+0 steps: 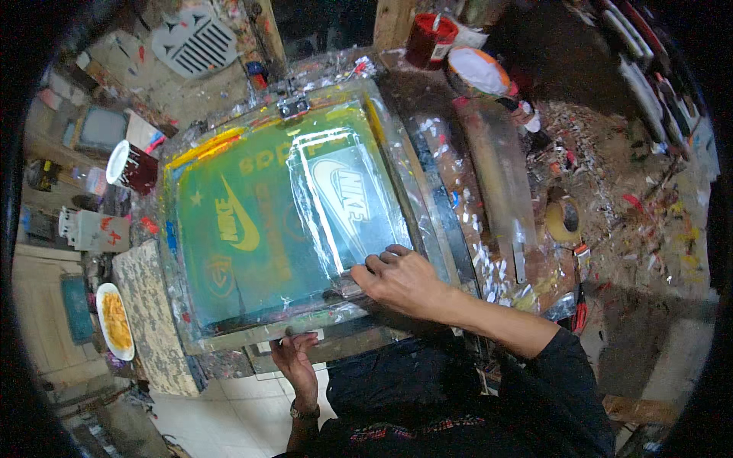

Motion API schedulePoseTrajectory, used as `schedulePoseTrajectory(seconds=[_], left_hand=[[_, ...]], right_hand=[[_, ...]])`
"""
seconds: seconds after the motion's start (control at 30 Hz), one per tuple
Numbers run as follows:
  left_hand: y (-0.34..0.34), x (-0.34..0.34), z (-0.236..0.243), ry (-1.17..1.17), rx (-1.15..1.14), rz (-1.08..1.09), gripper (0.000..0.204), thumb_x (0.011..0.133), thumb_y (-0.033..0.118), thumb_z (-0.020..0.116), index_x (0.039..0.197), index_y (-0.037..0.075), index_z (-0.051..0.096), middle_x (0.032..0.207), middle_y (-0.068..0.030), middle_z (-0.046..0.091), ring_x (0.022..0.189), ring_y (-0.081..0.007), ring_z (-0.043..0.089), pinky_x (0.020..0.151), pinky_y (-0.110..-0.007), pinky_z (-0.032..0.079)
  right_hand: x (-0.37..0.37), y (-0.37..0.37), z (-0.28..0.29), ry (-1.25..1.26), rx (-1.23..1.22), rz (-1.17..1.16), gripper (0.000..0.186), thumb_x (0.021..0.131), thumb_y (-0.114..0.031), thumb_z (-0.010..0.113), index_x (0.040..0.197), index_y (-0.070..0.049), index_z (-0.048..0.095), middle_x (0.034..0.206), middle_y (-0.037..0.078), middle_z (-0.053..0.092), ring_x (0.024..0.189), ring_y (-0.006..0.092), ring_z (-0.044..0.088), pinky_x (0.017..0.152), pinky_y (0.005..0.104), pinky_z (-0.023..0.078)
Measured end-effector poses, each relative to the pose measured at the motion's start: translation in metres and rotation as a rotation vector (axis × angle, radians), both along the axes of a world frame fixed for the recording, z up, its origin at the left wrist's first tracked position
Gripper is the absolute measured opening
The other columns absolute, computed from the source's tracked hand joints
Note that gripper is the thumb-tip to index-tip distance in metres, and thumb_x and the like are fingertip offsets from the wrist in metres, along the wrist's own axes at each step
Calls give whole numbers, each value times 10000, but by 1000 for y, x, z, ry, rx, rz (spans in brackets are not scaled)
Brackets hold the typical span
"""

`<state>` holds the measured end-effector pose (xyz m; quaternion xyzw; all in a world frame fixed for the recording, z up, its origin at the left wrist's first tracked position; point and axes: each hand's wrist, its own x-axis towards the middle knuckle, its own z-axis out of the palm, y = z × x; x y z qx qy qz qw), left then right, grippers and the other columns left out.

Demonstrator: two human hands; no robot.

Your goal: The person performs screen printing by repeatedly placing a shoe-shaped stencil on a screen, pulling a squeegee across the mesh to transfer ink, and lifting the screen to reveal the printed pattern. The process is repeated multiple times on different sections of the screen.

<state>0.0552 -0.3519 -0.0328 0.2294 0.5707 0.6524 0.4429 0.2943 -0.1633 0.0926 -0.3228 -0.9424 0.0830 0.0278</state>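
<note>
head view: right fingers [376, 265] clasp a flat tool [346, 288] on glossy mesh [259, 286], grip of left fingers [306, 339] unclear.

Green screen [248, 301]: white lettering [356, 203], yellow lettering [229, 222], star [197, 198]; red can [422, 44]: white label [440, 51].

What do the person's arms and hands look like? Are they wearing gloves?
No gloves: the left hand and right hand are bare. A band, maybe a watch, circles the left wrist. The right sleeve is black and loose, leaving the forearm bare.
</note>
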Motion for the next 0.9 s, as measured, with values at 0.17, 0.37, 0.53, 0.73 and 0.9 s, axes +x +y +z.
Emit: schedulePoseTrajectory(seconds=[0.17,0.37,0.53,0.73,0.9], left_hand=[[5,4,6,-42,95,23,242,1115,266,432,1124,25,458,963,-183,684,870,-287,724,798,-413,582],[10,1,74,60,198,2,309,1108,310,433,1134,3,412,1028,-277,696,819,-308,724,738,-394,594],[85,-31,147,524,424,106,468,1065,324,530,1298,-37,345,982,-227,658,840,-294,710,736,-394,599],[303,-32,102,1238,374,-292,609,1007,297,662,1535,108,425,1541,-216,443,1288,-433,552,1068,-530,460],[361,-35,34,1873,121,-430,511,988,342,678,1459,162,588,1703,-160,221,1478,-411,384,1171,-490,356]], right_hand=[[3,-17,0,98,131,-98,431,924,-456,665,1087,-61,608,900,114,674,914,290,708,979,594,469],[-7,-46,59,269,356,-361,538,910,-594,658,893,-56,649,858,93,577,832,264,587,1062,619,308],[-26,30,153,398,712,-255,551,847,-613,698,727,-88,582,726,83,543,699,253,578,699,438,460],[-40,115,287,330,498,-134,534,1011,-534,517,684,-115,575,620,65,543,545,204,511,518,390,496],[-42,136,341,186,150,-328,664,1027,-558,474,618,-53,610,597,112,606,559,217,607,612,410,560]])
